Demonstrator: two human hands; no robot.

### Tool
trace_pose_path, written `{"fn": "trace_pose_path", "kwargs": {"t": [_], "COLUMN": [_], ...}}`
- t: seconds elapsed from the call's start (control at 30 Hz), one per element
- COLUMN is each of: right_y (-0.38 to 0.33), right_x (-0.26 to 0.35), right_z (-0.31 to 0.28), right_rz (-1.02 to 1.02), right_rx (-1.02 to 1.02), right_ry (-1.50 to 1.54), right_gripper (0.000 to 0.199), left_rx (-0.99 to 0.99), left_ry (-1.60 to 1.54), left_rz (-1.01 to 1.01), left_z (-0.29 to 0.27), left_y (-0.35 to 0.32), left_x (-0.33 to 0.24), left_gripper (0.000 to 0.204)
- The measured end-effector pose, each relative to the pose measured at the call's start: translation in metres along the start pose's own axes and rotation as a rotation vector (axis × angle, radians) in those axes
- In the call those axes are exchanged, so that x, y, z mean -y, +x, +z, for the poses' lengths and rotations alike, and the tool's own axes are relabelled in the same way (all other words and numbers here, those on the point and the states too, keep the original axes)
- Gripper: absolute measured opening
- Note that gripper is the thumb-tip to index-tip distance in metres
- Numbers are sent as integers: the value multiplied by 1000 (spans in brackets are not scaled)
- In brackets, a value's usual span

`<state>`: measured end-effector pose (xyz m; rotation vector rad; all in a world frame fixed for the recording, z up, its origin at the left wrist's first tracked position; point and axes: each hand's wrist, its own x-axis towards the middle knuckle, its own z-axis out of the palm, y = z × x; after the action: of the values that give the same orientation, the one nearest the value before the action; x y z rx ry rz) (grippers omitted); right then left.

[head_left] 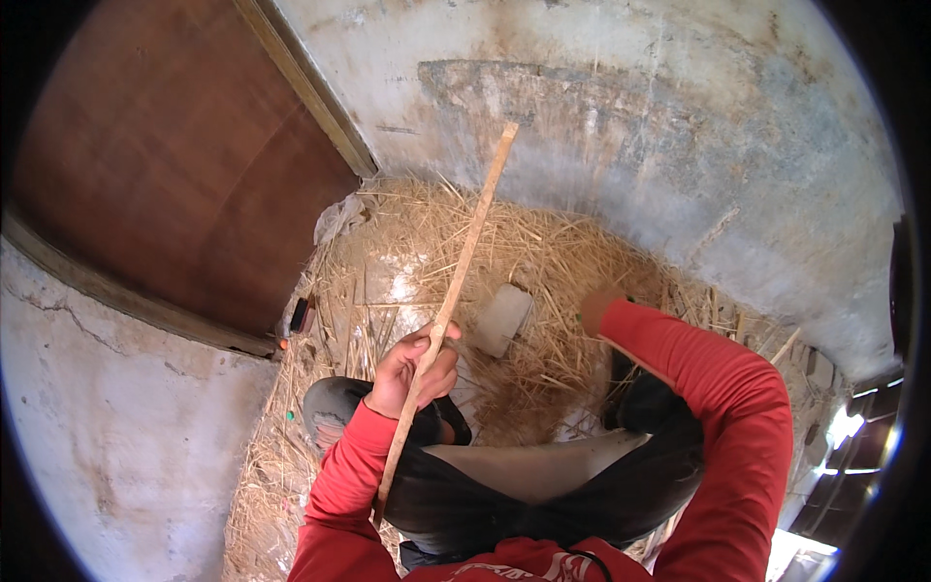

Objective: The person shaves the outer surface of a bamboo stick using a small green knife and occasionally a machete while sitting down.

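Head view: left hand (419, 367) fingers are clamped on a long wooden stick (456, 291) above straw (543, 252); right hand (593, 308) fingers cannot be told.

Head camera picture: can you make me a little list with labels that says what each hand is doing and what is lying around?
Place: corner of rough grey plaster walls beside a brown wooden door
Ground: loose yellow straw piled in the corner
Left hand: closed around a long thin pale wooden stick that slants up toward the wall
Right hand: reaching down to the straw, red sleeve up to the wrist; fingers hard to see
Nearby: whitish rectangular block lying in the straw between the hands
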<state>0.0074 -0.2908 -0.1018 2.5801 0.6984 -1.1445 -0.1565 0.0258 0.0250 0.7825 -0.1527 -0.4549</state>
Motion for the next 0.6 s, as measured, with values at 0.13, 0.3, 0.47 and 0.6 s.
{"fn": "trace_pose_path", "kwargs": {"t": [0.13, 0.3, 0.47, 0.6], "right_y": [-36, -63, -127, -144], "right_x": [20, 28, 66, 104], "right_z": [-48, -99, -133, -117], "right_rz": [-87, -153, -410, -506], "right_rx": [-33, -960, -1028, -923], "right_ry": [-21, 433, 662, 543], "right_gripper": [42, 42, 46, 50], "left_rx": [-34, -230, -301, -275], "left_ry": [126, 271, 410, 462], "left_rz": [12, 37, 73, 97], "left_z": [-3, 15, 5, 3], "left_y": [9, 10, 13, 17], "left_x": [3, -10, -5, 7], "left_gripper": [46, 47, 48, 49]}}
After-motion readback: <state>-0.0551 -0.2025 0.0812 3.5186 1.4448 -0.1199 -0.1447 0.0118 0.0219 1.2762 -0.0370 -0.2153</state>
